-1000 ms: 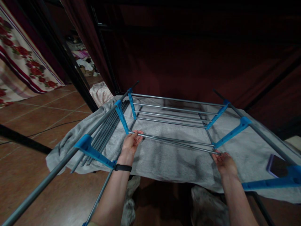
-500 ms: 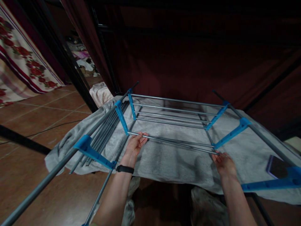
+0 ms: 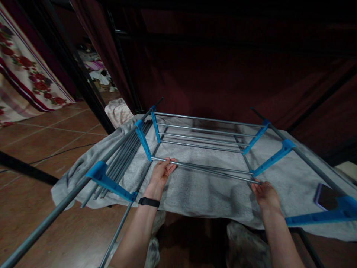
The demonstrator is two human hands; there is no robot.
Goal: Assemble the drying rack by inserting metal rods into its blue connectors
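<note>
A metal rack frame of grey rods and blue plastic brackets (image 3: 143, 139) stands over a grey towel (image 3: 195, 186). My left hand (image 3: 161, 173) curls its fingers round the left part of the nearest grey cross rod (image 3: 206, 169), close to the left blue bracket. My right hand (image 3: 264, 193) holds the right end of the same rod by the right blue bracket (image 3: 272, 160), fingers bent under it. A black band sits on my left wrist.
Loose grey rods (image 3: 122, 156) lie bundled on the towel at the left. A dark phone (image 3: 326, 197) rests on the towel at the right. Dark red fabric walls close the back. Tiled floor and a floral cloth (image 3: 25, 70) are at the left.
My left hand has slid a little to the right along the rod. The right hand stays at the rod's right end.
</note>
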